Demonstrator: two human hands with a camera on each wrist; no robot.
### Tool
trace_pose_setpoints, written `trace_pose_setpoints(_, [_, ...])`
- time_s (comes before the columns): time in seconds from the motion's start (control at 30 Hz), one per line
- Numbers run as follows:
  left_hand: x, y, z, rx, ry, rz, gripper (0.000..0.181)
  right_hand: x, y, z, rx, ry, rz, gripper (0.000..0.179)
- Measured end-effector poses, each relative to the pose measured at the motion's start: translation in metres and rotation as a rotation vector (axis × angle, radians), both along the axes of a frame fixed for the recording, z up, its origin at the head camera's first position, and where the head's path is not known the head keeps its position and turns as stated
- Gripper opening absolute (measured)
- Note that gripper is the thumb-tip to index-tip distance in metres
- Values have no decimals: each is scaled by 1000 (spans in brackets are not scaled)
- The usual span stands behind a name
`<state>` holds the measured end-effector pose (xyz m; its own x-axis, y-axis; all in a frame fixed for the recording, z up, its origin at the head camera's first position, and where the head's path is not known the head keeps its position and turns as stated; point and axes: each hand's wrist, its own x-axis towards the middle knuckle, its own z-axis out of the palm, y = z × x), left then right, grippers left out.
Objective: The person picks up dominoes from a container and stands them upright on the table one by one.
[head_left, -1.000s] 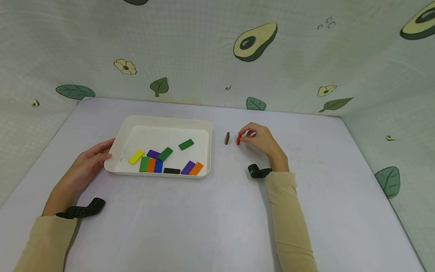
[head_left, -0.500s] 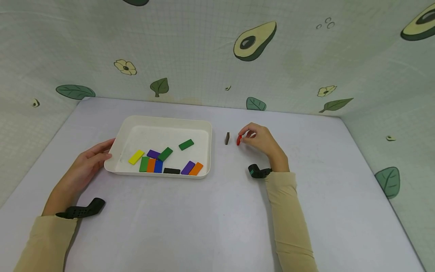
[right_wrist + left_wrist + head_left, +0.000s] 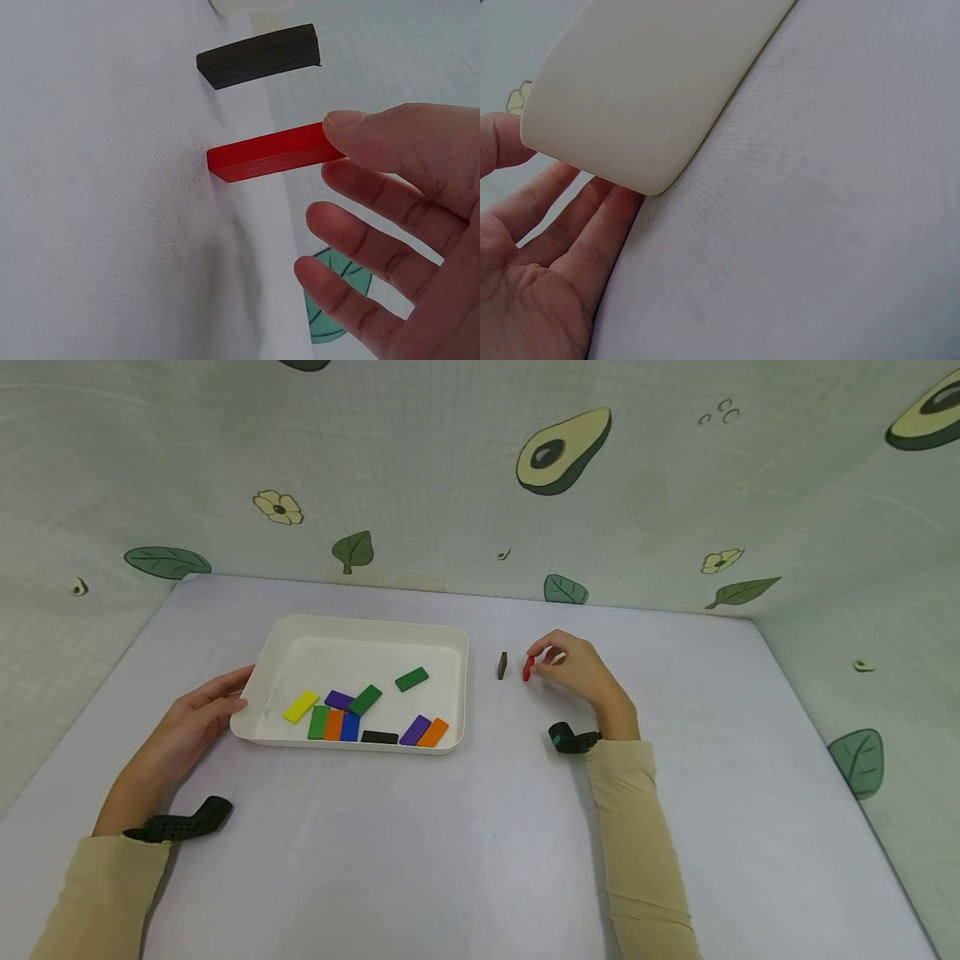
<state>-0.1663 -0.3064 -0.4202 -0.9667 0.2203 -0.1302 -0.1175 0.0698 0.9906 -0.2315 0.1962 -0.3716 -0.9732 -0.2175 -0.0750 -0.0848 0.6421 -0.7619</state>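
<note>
My right hand (image 3: 573,670) pinches the top of a red rectangular block (image 3: 262,156) between thumb and index finger; its other fingers are spread below in the right wrist view. The red block stands on end, its lower end at the tabletop. Left of it, a little apart, a dark brown block (image 3: 502,666) stands upright by itself. My left hand (image 3: 197,718) holds the left end of a shallow white tray (image 3: 352,628), thumb at the rim and fingers along the outer wall. In the left wrist view, the tray wall (image 3: 645,90) hides the fingertips.
Inside the tray lie several flat blocks: yellow (image 3: 302,707), light green (image 3: 318,722), blue (image 3: 350,727), black (image 3: 379,737), plus purple, orange and dark green ones. The white table (image 3: 420,852) ends at a patterned cloth backdrop (image 3: 435,468). Each wrist wears a black camera mount.
</note>
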Motion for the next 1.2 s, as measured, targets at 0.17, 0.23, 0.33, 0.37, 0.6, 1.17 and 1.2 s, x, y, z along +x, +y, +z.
trace_pose_setpoints(0.17, [0,0,0,-29,-6,10,53,1,0,2,5,7,0,21])
trace_pose_setpoints(0.23, [0,0,0,-8,-2,1,53,1,0,3,9,20,5,23])
trace_pose_setpoints(0.33, [-1,0,0,-12,-2,2,53,0,-1,5,15,49,9,25])
trace_pose_setpoints(0.37, [0,0,0,-25,-5,7,53,1,-1,6,13,59,10,25])
trace_pose_setpoints(0.6, [0,0,0,-7,-8,9,52,2,-4,13,-20,116,24,27])
trace_pose_setpoints(1.17, [1,2,3,-7,-10,23,52,16,-29,38,-30,298,129,22])
trace_pose_setpoints(1.2, [1,2,3,-10,-11,22,52,17,-31,38,-27,297,133,22])
